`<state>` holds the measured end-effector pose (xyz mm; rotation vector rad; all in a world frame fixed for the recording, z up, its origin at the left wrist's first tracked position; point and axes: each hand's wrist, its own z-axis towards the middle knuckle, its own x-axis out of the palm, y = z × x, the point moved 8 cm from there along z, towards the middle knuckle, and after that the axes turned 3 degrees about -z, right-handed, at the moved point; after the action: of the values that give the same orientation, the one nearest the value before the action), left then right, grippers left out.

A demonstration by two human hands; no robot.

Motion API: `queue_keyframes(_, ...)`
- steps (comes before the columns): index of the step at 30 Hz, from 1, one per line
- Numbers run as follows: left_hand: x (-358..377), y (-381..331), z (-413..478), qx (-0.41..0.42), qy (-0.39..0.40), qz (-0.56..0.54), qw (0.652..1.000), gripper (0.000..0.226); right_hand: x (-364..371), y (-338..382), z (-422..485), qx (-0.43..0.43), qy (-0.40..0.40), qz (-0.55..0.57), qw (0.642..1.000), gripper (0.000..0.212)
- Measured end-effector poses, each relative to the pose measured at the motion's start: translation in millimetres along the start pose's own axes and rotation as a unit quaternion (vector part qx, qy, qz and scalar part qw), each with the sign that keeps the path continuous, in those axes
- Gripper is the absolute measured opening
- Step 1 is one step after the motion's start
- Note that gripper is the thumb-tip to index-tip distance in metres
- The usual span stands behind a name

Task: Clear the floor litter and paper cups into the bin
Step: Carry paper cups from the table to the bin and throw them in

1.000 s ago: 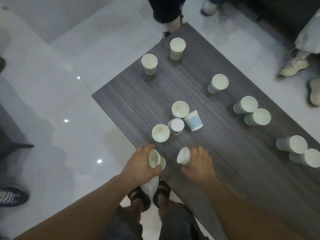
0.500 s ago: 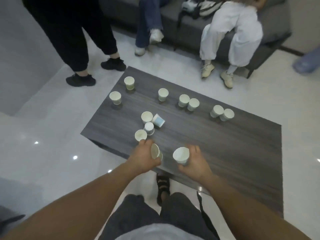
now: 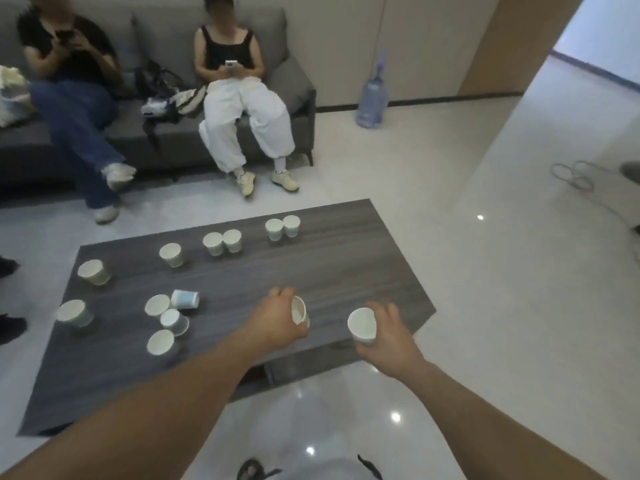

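Cups (image 3: 170, 254) across table (image 3: 346, 271) — sofa (image 3: 298, 88) beyond

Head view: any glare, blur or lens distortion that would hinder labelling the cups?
Head view: bright spots glare on the glossy floor; the head view is soft throughout, so print on the tipped cup is unreadable; the wide-angle lens leans the doorway.

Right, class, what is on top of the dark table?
On the table: eleven paper cups, one blue cup lying on its side. The left hand and right hand each hold another. The left forearm hides a strip of tabletop.
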<state>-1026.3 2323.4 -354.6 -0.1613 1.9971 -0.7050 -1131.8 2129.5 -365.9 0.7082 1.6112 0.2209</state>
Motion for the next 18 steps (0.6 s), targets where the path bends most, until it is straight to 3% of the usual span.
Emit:
queue_keyframes(3, 40.3, -83.7, 7.7, 0.044, 0.023, 0.041, 0.998, 0.078, -43.9, -70.4, -35.9, 0.021, -0.057, -0.021, 0.998, 0.066)
queue_keyframes(7, 121.2, -201.3, 7.7, 0.124, 0.069, 0.093, 0.985, 0.074, -100.7, -168.2, -86.9, 0.057, -0.104, -0.059, 0.991, 0.078)
queue_keyframes(13, 232.1, -361.7, -17.6, 0.246, 0.154, 0.126, 0.949, 0.076, -171.5, -300.5, -176.9, 0.19, -0.152, -0.02, 0.97, 0.078)
queue_keyframes(18, 307.5, -481.9, -32.6, 0.342, 0.187, 0.181, 0.903, 0.08, -213.6, -392.0, -256.2, 0.313, -0.213, 0.013, 0.925, 0.086)
